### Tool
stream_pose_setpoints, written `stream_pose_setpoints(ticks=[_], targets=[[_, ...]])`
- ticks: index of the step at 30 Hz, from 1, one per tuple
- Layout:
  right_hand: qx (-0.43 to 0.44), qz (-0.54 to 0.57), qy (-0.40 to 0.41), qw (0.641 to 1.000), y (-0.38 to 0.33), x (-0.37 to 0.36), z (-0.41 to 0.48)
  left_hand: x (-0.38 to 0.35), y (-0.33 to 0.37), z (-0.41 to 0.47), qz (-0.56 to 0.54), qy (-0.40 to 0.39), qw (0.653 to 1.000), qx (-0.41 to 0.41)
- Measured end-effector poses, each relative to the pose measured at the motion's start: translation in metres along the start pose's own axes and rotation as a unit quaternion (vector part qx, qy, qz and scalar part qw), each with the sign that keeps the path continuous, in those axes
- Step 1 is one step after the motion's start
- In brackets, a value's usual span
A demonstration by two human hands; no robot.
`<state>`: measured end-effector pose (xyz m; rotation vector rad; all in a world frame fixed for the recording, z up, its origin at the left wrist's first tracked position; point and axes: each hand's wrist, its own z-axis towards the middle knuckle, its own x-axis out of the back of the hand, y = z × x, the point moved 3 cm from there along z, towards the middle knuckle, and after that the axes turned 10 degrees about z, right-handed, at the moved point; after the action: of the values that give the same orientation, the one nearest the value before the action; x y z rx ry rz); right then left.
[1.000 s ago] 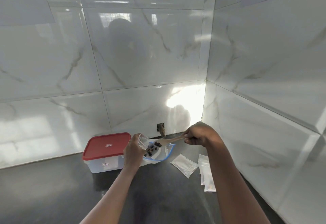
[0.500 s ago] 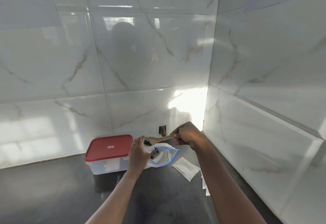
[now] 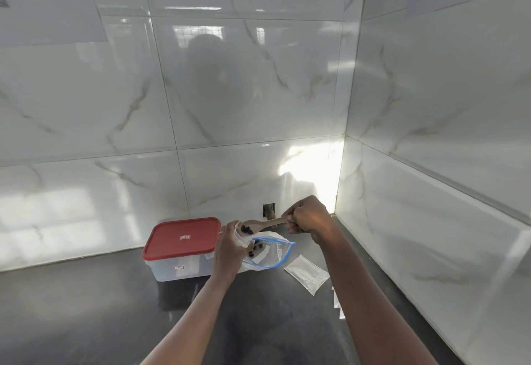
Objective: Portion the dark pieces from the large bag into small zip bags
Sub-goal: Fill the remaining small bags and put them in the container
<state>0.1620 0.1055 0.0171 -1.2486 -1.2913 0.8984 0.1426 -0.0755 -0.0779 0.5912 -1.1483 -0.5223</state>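
In the head view, the only one given, the wooden spoon (image 3: 265,223) is seen to have been lifted out of the large bag (image 3: 277,254) over the last second and carried leftward. Its bowl, loaded with a few dark pieces (image 3: 247,230), is now laid at the open mouth of the small zip bag (image 3: 240,239). The scoop is judged done and the tipping in hand; no portion can yet be made out inside the small bag.

The spoon's handle is clenched in the right hand (image 3: 309,219), fingers curled round it. The small zip bag is pinched and held up by the left hand (image 3: 230,252), just above the large bag. The hands are kept apart, bridged only by the spoon. More dark pieces are left in the large bag, which lies slumped and gaping on the countertop (image 3: 115,307).

The large bag is thin, crumpled clear film edged with a blue zip strip. The spoon is pale, matte wood with an oval bowl. The pieces are small, dark and irregular. The countertop is smooth, dark and faintly reflective. A flat empty bag (image 3: 306,274) is laid to the right, and a translucent tub with a round-cornered red lid (image 3: 182,238) is set to the left.
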Motion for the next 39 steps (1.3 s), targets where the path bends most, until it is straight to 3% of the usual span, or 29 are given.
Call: stream_pose_setpoints(ticks=[7,12,18,26,29,35,39], targets=[[0.108,-0.123,-0.001,0.986,-0.001,-0.008,-0.001,-0.002,0.001,-0.004,-0.007,-0.004,1.0,0.005],[0.266,-0.273,-0.038,0.924,-0.009,-0.016,-0.012,-0.001,0.003,-0.004,-0.029,-0.001,1.0,0.008],[0.339,-0.355,-0.051,0.87,-0.007,-0.022,-0.011,-0.003,-0.001,0.001,-0.039,0.002,0.999,0.026],[0.244,-0.345,-0.004,0.906,-0.016,0.007,-0.017,0.001,-0.002,0.004,-0.032,0.009,0.999,0.03],[0.211,-0.387,0.007,0.898,0.008,-0.003,-0.014,0.003,-0.001,0.005,-0.03,0.005,0.999,0.04],[0.199,-0.409,-0.08,0.887,0.044,-0.063,-0.01,0.004,0.014,-0.002,-0.033,-0.006,0.999,0.007],[0.206,-0.427,-0.054,0.879,0.056,-0.072,-0.001,0.011,0.017,-0.006,-0.016,-0.009,1.0,-0.024]])
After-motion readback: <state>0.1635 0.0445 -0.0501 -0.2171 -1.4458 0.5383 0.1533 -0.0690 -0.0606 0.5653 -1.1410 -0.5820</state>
